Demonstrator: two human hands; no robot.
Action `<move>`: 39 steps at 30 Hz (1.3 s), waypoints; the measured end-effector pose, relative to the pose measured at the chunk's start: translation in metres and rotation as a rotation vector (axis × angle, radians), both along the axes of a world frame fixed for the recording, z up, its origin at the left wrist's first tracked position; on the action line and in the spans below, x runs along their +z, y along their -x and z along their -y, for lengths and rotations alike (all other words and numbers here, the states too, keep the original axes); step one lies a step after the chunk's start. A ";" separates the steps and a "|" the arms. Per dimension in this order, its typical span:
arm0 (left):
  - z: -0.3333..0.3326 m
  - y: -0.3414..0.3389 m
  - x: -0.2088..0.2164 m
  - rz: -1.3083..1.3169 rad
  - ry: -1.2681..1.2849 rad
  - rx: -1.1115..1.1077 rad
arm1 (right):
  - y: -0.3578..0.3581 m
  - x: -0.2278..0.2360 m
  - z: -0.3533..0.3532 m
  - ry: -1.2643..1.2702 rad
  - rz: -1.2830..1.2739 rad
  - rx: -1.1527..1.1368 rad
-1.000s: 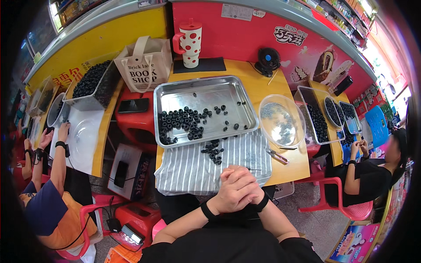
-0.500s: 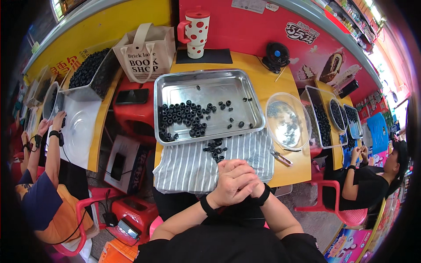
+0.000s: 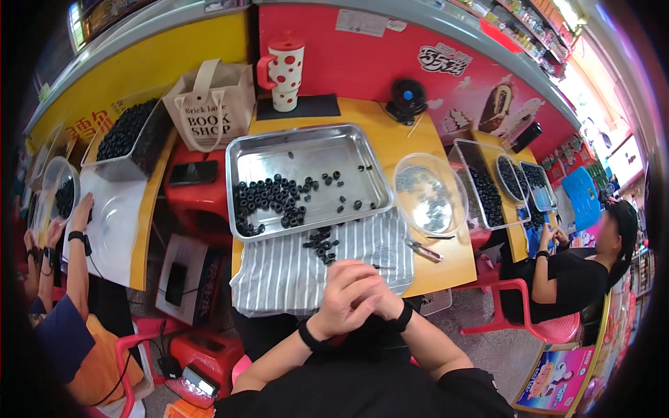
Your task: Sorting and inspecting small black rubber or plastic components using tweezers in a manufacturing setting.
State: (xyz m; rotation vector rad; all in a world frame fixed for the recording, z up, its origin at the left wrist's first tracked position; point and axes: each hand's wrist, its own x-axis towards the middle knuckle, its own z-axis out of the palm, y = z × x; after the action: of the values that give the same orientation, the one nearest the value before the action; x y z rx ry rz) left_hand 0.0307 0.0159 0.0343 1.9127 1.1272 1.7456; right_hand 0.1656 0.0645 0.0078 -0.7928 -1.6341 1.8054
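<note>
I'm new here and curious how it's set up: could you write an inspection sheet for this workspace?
Surface: wooden table, partly covered by a grey striped cloth.
Work things: black ring-like pieces in a metal tray, mostly toward its left, some on the cloth; clear round tub and small tool at right.
Clutter: spotted tumbler on a dark mat, small fan, at the back.
Hands: left hand and right hand clasped together; whether they enclose anything is hidden.
Cables: dark cord beside a red stool, lower left.
Surroundings: co-worker in black at right, co-worker in orange and navy at left; red-and-yellow partition behind.
</note>
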 end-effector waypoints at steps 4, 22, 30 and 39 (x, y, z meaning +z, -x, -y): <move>0.015 0.024 -0.001 0.094 0.097 0.178 | -0.017 0.042 0.004 -0.535 0.380 -0.058; 0.021 0.050 -0.050 0.328 0.327 0.282 | -0.100 0.037 -0.002 -0.890 0.591 -0.435; 0.026 0.054 -0.048 0.265 0.340 0.283 | -0.112 0.021 0.002 -1.079 0.676 -0.313; 0.034 0.052 -0.045 0.229 0.354 0.259 | -0.058 0.045 0.006 -1.041 0.649 -0.350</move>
State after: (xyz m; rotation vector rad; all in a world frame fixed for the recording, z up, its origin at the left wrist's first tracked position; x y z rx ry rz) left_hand -0.0211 -0.0179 -0.0105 1.3740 1.5270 1.6963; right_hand 0.2238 0.0589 0.0527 -1.0722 -2.2771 0.2891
